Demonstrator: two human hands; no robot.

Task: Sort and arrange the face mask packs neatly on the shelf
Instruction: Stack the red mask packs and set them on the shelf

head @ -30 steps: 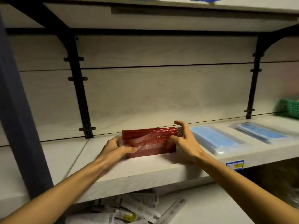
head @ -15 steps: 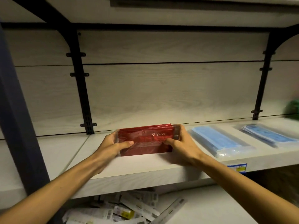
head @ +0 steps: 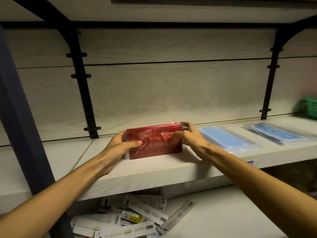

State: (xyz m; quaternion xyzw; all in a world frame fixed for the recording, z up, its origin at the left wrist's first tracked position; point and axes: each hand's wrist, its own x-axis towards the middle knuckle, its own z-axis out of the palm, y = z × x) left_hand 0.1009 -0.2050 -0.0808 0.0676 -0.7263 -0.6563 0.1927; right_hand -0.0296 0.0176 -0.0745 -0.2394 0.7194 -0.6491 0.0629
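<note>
Standing upright near the front edge of the pale wood-grain shelf (head: 154, 170), roughly midway along its visible length: a stack of glossy red plastic face mask packs (head: 154, 143) lettered "dipra". Clamping the stack's left end, thumb laid across the front face: left hand (head: 118, 145). Pinching the upper right corner, fingers curled over the top edges: right hand (head: 188, 136), slightly blurred. Lying flat just beside the stack toward the right end of the shelf: a clear-wrapped pack of light blue masks (head: 226, 138), and farther along, well apart, a second blue pack (head: 274, 133). Showing at the far right edge, against the back panel: a green plastic basket (head: 308, 107), blurred. Piling loosely on the lower shelf below: white barcoded packets (head: 130, 220).

Squaring up the stack, by the look of it. Pressing both ends inward evenly, tapping the bottom edges level on the board, keeping the faces parallel to the front edge, and easing off slowly since slick wrappers are likely to fan out or topple.
</note>
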